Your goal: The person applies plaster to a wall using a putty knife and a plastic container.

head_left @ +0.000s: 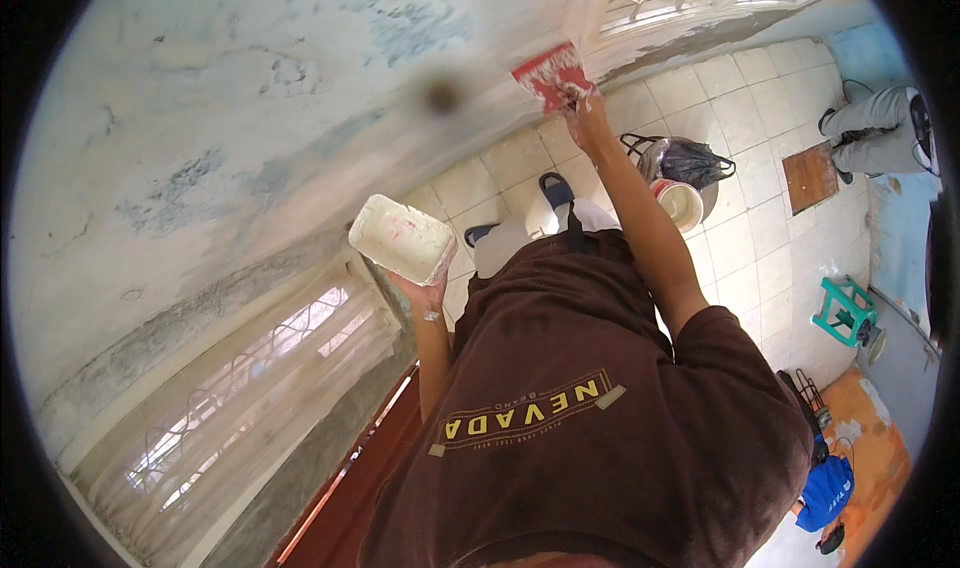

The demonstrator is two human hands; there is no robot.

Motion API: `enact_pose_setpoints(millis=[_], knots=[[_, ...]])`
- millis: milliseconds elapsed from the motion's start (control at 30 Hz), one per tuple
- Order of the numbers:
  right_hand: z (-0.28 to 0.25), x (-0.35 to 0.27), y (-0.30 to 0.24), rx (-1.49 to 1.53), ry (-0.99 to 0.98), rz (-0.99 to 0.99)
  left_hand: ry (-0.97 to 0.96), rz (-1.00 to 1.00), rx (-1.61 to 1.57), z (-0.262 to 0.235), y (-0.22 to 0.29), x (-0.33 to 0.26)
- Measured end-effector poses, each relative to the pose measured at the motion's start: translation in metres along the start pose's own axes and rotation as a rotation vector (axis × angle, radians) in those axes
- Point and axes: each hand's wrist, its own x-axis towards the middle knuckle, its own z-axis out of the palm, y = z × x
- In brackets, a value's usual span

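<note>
My left hand is closed round the near end of a pale rectangular tub, tilted so that its inside shows. Thin pale residue and pinkish smears coat the tub's inner faces. Farther out and to the right, my right hand grips a red putty spreader whose broad blade is streaked with white paste. White paste also marks the fingers of this hand. The blade is close to the patchy white-and-blue wall; whether it touches the wall I cannot tell.
Beside my right forearm are a white bucket and a black plastic bag on the tiled floor. A person in grey trousers stands far right, near a brown square board. Lower right is a green stool; a curtained window lies left.
</note>
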Motion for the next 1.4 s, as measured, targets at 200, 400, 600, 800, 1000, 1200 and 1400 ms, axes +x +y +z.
enact_pose_setpoints(millis=[200,400,600,800,1000,1200,1400], knots=[[-0.037,0.048,0.087,-0.128,0.305,0.263,-0.068,-0.05,-0.029,0.013,-0.012,0.006],[0.156,0.003,0.073,-0.757,0.386,0.239,0.033,-0.013,-0.097,-0.006,-0.007,-0.01],[0.043,-0.048,0.113,-0.31,-0.269,0.245,0.064,0.067,-0.013,-0.022,-0.003,-0.025],[-0.037,0.076,0.103,0.282,0.04,0.477,0.041,0.011,-0.073,-0.002,-0.009,-0.014],[0.103,0.047,-0.033,0.325,-0.032,0.407,-0.004,0.069,0.004,-0.012,-0.009,-0.026],[-0.005,0.003,0.019,0.692,-0.273,0.307,0.051,0.05,-0.078,0.002,-0.011,-0.014],[-0.01,0.025,0.092,0.13,-0.057,0.639,0.06,0.054,-0.035,-0.01,-0.002,-0.021]])
